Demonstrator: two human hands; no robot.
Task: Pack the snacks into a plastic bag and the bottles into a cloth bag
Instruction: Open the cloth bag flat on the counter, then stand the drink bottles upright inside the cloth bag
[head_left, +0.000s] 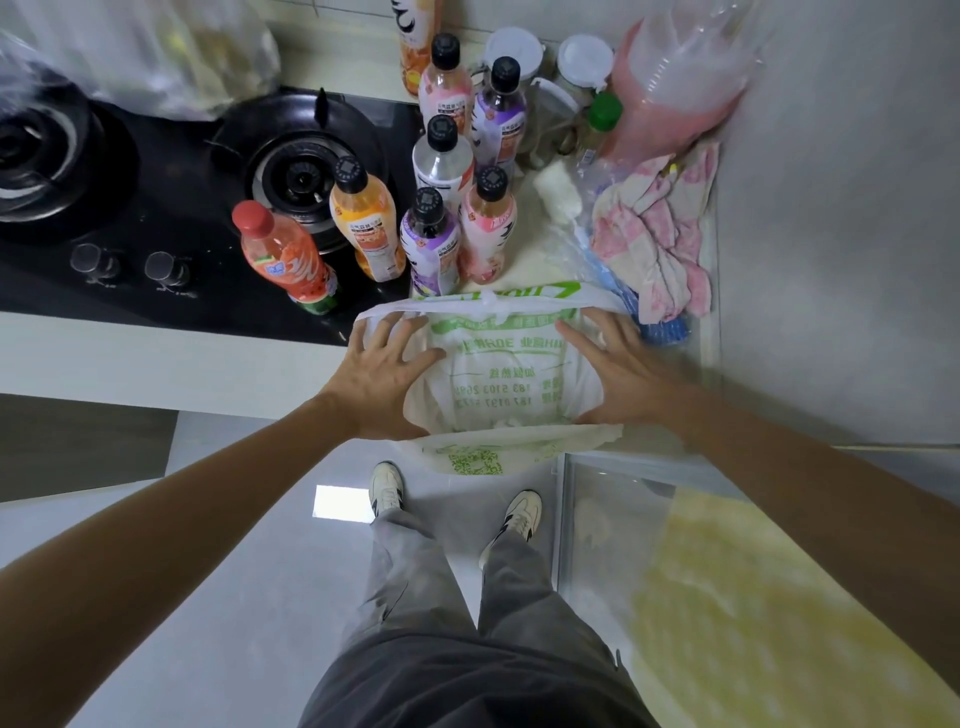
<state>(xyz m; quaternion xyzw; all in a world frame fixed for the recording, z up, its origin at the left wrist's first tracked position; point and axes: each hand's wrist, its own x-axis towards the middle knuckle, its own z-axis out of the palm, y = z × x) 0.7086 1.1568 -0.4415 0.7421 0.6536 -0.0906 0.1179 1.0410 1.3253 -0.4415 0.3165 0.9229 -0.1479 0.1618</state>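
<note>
At the counter edge: a white plastic bag (511, 374) with green print lies flat, its lower end drooping over the edge toward the floor.
Left hand (387, 371): fingers spread, flat on the bag's left side, not gripping anything.
Right hand (621, 376): same deal, fingers splayed and pressing the bag's right side.
Right behind the bag: the bottle crowd, basically walling off the back of the counter.
Bottle count: seven black-capped drink bottles (444, 156) in a tight bunch, one of them, the orange one (366, 228), standing on the stove; plus one red-capped orange soda bottle (283, 257) on the stove too, and one tall orange bottle (421, 41) at the wall, cap out of frame.
Stove: black gas hob (171, 171), two burners, two knobs (130, 266).
Right side clutter: a pink and white cloth (660, 234) bunched beside the bag, a green-capped bottle (602, 122), two clear jars with white lids (550, 62), and a big pinkish plastic bottle (670, 83) leaning on the wall.
Far left: a clear plastic sack (150, 47), contents too blurry to tell.
Below: two white sneakers (457, 504) on a grey floor.
</note>
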